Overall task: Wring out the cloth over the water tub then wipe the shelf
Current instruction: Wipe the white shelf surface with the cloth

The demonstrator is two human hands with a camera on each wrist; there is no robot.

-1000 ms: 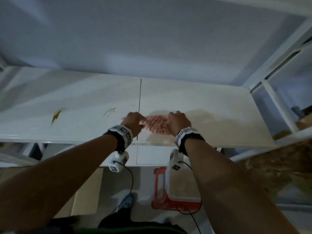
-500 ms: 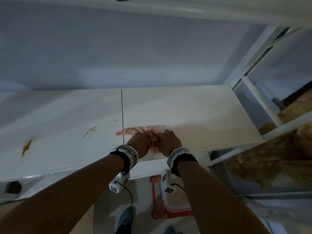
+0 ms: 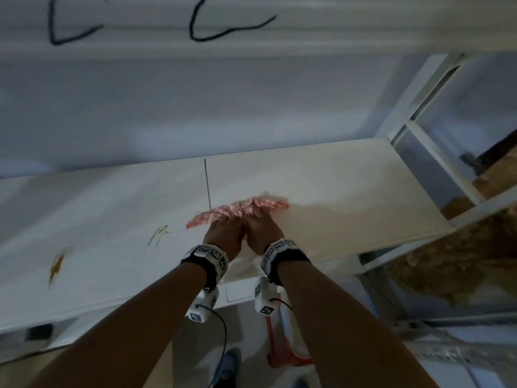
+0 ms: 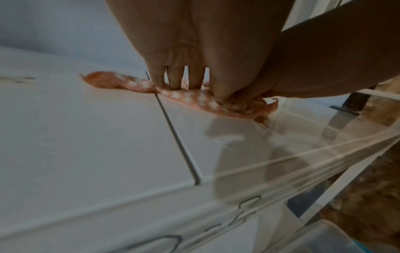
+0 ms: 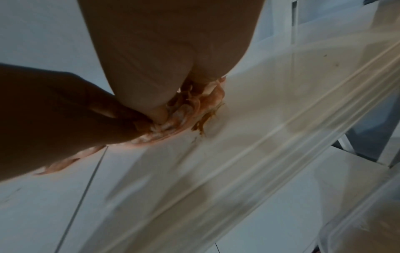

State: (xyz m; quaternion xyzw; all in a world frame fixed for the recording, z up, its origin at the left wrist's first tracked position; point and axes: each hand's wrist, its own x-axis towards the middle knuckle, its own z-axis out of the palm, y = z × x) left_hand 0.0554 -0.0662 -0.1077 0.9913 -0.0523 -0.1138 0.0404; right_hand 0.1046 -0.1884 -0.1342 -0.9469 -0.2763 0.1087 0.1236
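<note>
Cloth (image 3: 237,212), pink with white spots, lies bunched on white shelf (image 3: 335,191), just right of the panel seam (image 3: 207,186). Near to far: water tub (image 3: 291,340) on floor at 6 o'clock below shelf edge; both wrists side by side; left hand (image 3: 225,233) and right hand (image 3: 261,232) touching each other, both pressing cloth down. Left fingers (image 4: 175,80) bent at tips onto cloth, right fingers dug into the bunched fabric. Orange stains (image 3: 57,266) on shelf at 9 o'clock.
</note>
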